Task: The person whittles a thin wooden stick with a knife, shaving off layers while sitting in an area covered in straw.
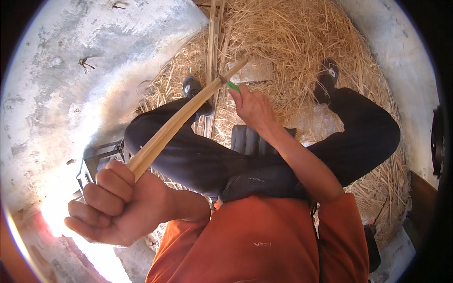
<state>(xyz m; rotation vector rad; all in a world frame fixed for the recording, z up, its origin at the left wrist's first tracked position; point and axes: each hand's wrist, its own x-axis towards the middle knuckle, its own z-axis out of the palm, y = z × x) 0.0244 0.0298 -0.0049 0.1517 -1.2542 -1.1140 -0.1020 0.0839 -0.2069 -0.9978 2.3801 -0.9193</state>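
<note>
Head camera feeds me loose straw (288,33) across the ground around the sitter's dark trousers (188,162). Smaller, a long pale strip (177,123) slants above the left thigh. I see the left hand (125,207) curled in a fist around its near end. The right hand (257,111) pinches a green-handled tool (233,87) beside the far end; blade contact I cannot tell.

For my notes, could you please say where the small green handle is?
In the head view, the small green handle is above centre, in the right hand, near the far end of the long yellowish strip.
</note>
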